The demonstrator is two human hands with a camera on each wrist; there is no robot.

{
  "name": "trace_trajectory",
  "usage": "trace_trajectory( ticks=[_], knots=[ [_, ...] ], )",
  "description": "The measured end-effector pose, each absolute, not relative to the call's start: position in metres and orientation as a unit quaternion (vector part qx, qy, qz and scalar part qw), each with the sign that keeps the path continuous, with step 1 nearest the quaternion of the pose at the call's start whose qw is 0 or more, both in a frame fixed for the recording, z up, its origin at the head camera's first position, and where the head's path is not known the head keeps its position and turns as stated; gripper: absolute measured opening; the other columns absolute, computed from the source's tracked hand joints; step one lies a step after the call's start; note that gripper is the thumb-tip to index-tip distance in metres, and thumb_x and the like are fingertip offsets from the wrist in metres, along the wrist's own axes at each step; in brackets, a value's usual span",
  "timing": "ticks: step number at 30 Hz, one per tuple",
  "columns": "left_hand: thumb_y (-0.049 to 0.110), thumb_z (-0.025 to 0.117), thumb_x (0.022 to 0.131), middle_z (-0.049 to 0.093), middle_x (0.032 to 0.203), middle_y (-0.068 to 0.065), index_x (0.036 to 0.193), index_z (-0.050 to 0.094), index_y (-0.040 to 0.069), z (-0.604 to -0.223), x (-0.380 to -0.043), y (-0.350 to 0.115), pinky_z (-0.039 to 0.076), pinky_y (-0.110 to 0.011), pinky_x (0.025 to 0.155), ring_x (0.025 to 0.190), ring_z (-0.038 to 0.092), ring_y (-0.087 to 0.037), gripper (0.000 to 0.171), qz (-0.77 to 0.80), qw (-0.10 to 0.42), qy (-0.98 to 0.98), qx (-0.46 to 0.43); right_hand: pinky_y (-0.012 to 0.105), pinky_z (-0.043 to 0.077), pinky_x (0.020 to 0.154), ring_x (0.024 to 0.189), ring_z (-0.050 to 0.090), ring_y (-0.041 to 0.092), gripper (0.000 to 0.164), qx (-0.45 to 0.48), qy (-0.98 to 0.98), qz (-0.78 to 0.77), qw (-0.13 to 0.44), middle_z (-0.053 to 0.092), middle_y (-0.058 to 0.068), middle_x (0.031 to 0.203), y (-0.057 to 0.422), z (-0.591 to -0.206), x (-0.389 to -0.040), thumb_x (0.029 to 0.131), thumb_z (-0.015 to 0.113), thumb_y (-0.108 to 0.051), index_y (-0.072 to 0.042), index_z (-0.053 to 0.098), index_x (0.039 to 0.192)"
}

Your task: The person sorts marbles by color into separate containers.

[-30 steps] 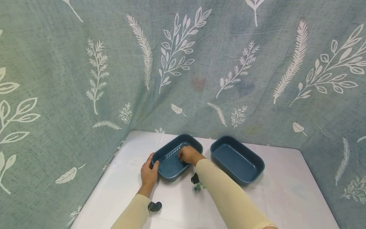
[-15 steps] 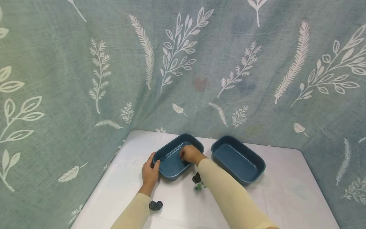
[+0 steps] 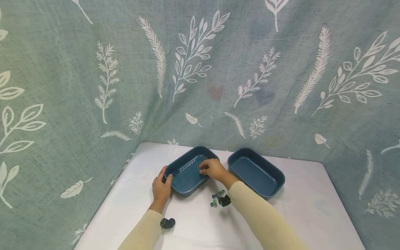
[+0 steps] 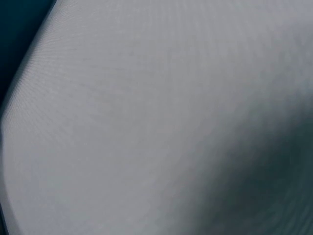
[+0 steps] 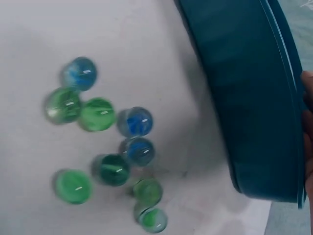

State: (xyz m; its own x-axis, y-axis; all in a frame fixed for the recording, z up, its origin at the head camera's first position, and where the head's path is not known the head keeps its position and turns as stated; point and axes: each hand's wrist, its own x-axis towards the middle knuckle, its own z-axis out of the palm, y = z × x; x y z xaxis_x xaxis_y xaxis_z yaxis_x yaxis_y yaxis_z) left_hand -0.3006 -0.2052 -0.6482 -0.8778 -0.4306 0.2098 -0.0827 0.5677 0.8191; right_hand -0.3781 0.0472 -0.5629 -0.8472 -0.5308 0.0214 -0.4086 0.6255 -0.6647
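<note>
My left hand (image 3: 161, 189) grips the near left end of a dark blue oblong tray (image 3: 184, 189), thumb over the rim and fingers along the outer side. By that thumb, several small dark marbles (image 3: 176, 172) lie inside, and a line of small pale shapes (image 3: 187, 166) runs along the far wall. My right hand (image 3: 215, 170) reaches over the tray's right side with bent fingers; whether they pinch anything is hidden. Below its wrist, several blue and green glass marbles (image 5: 98, 114) lie loose on the white table. The left wrist view is mostly blurred white surface.
A second blue tray (image 3: 262, 180) stands to the right of the first, with a narrow gap between them. White cloth (image 3: 312, 208) covers the table. A leaf-patterned curtain (image 3: 200, 86) hangs at the back and sides. A black camera (image 3: 224, 200) sits at my right wrist.
My right hand has drawn back a little to the right and up from the tray floor, its forearm uncovering more marbles on the table. My left hand keeps its grip on the tray.
</note>
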Motion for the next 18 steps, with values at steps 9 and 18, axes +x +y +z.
trace_trajectory(
  ticks=[9, 18],
  knots=[
    [0.031, 0.057, 0.096, 0.048, 0.145, -0.004, 0.144, 0.048, 0.025, -0.653, -0.302, -0.205, 0.013, -0.046, 0.117, 0.135, 0.042, -0.028, 0.05, -0.44, 0.201, -0.863, 0.147, 0.029, 0.054, 0.078, 0.091, 0.062, 0.012, 0.02, -0.234, 0.889, -0.39, 0.054, 0.068, -0.008, 0.096, 0.074, -0.56, -0.35, 0.086, 0.075, -0.02, -0.012, 0.073, 0.105],
    [0.029, 0.057, 0.096, 0.048, 0.145, -0.005, 0.144, 0.049, 0.023, -0.651, -0.302, -0.206, 0.014, -0.048, 0.117, 0.135, 0.041, -0.031, 0.049, -0.444, 0.206, -0.86, 0.147, 0.027, 0.053, 0.066, 0.081, 0.059, 0.014, 0.017, -0.184, 0.876, -0.44, 0.07, 0.065, -0.01, 0.089, 0.102, -0.577, -0.32, 0.088, 0.074, -0.019, -0.009, 0.074, 0.103]
  ],
)
